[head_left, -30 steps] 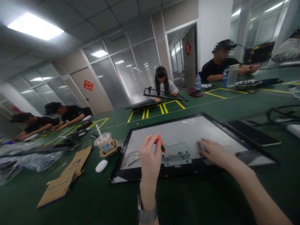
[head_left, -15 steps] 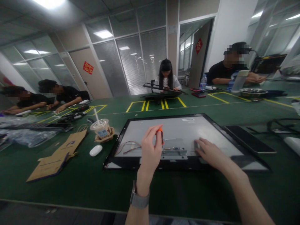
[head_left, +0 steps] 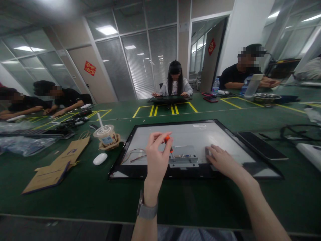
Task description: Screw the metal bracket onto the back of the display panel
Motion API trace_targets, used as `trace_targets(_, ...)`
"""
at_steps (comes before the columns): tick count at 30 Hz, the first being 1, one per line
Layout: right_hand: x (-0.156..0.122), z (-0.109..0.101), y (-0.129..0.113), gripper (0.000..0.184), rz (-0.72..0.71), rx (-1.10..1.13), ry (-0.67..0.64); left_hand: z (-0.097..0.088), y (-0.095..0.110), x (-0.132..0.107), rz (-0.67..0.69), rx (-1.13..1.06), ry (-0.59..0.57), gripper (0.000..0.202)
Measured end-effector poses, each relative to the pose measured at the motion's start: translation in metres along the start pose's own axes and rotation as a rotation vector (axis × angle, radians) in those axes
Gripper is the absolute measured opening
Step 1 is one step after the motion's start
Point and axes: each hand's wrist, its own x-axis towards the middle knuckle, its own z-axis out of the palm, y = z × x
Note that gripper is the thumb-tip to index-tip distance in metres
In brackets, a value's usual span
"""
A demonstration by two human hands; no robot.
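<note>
A flat display panel (head_left: 185, 137) with a black frame lies back side up on the table in front of me. My left hand (head_left: 158, 152) pinches the orange and black handle of a screwdriver (head_left: 167, 138), held upright over a metal bracket (head_left: 184, 162) near the panel's front edge. The screwdriver's tip is mostly hidden by my fingers. My right hand (head_left: 220, 159) lies with fingers stretched out on the panel's back, right of the bracket. A thin cable (head_left: 136, 158) rests on the panel left of my left hand.
Left of the panel are a white mouse (head_left: 100, 159), a drink cup with a straw (head_left: 106, 135) and a brown paper bag (head_left: 56, 164). A dark phone-like slab (head_left: 260, 144) lies to the right. Several people sit around the green table (head_left: 82, 197).
My view has shifted slightly. The screwdriver leans a little more, and my left fingers have loosened on its handle. My right hand stays on the panel. Across the table, a person's dark panel has been lowered flatter.
</note>
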Motion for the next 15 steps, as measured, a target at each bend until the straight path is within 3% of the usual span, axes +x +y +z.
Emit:
trace_targets(9,-0.004,-0.011,-0.013,0.048,0.045,-0.049,-0.063,0.000,0.002,-0.001,-0.011,0.000,-0.033,0.023)
trace_targets(15,-0.006,-0.019,-0.017,0.049,0.050,-0.041,-0.100,-0.001,-0.005,0.000,0.037,0.082,0.038,0.022)
